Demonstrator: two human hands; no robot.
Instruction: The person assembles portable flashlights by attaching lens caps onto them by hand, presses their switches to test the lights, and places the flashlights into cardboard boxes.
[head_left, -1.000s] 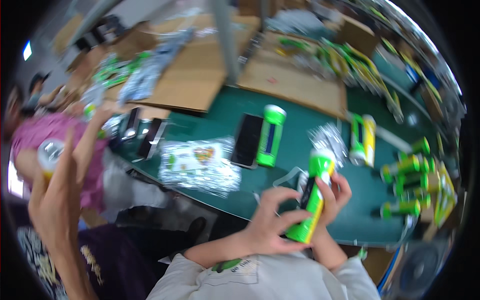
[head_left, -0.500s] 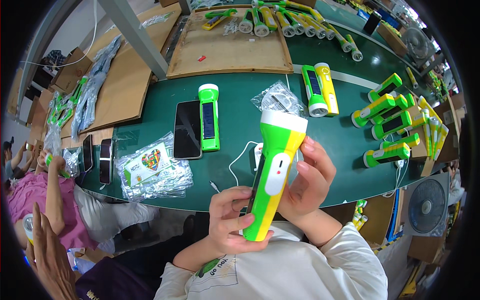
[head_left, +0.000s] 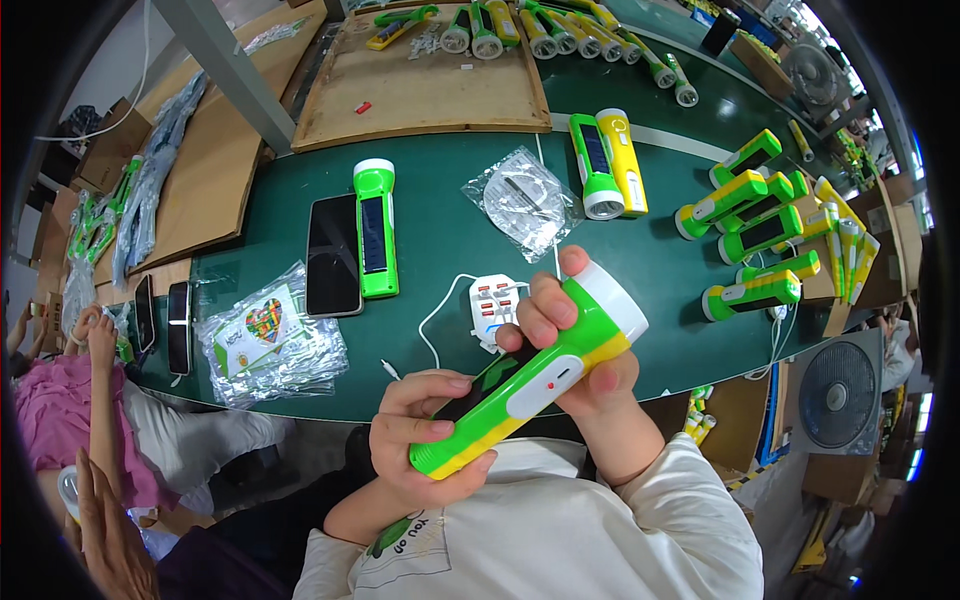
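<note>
Both hands hold one green and yellow flashlight (head_left: 540,375) with a white head, tilted up to the right above the near edge of the green table (head_left: 440,180). My left hand (head_left: 425,425) grips its tail end, thumb on the dark panel. My right hand (head_left: 565,335) wraps the body below the white head, which points up and right. A white power strip (head_left: 492,305) with a white cable lies on the table just beyond the hands.
On the table lie a green flashlight (head_left: 373,228) beside a black phone (head_left: 333,255), clear plastic bags (head_left: 268,335), a green and a yellow flashlight side by side (head_left: 608,165), and several more at right (head_left: 755,215). A wooden tray (head_left: 425,85) sits behind. Another person (head_left: 75,400) sits at left. A fan (head_left: 838,395) stands at right.
The flashlight has tipped from nearly upright to slanting up-right, head now away from me. The view has shifted downward and steadied over the table.
</note>
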